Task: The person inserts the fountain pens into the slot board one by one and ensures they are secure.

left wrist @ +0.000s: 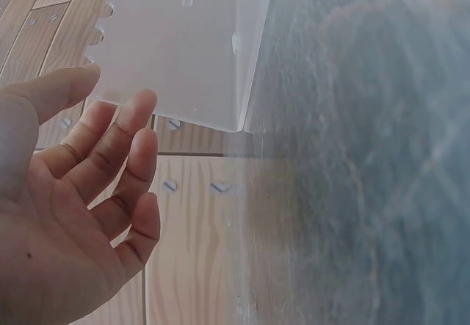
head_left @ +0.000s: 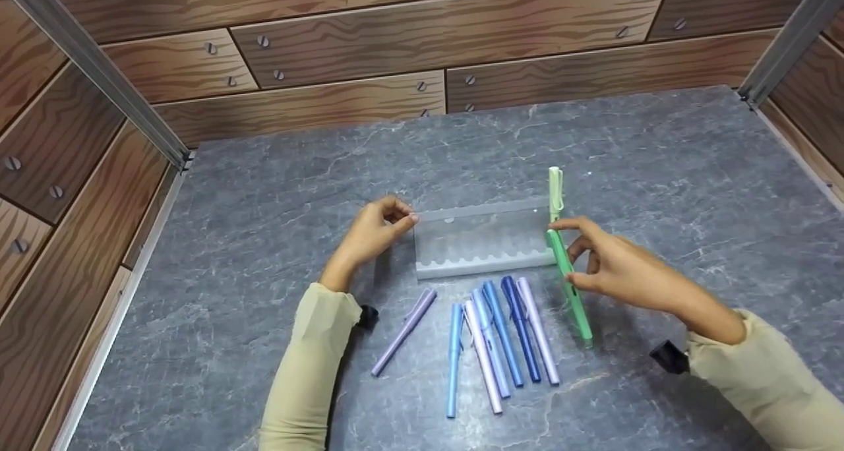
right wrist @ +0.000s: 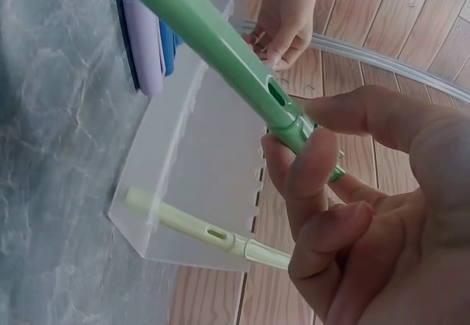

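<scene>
A translucent pen stand (head_left: pixel 484 237) with scalloped edges stands on the grey marbled table. My left hand (head_left: pixel 376 230) pinches its upper left corner between thumb and fingertips; the other fingers curve loosely in the left wrist view. A green pen (head_left: pixel 572 293) slants beside the stand's right end, pinched at its middle by the thumb and fingers of my right hand (head_left: pixel 613 270). Behind it, a pale green pen (right wrist: pixel 198 226) leans in the stand at that same end, its clip end projecting above the stand's back edge. Its lower part is hidden by my right hand in the head view.
In front of the stand lie several pens in a loose row, among them a light blue pen (head_left: pixel 453 362), a dark blue pen (head_left: pixel 521 329) and a lilac pen (head_left: pixel 537 332). A purple pen (head_left: pixel 403 332) lies apart to the left. Wood-patterned panels (head_left: pixel 343 55) border the table.
</scene>
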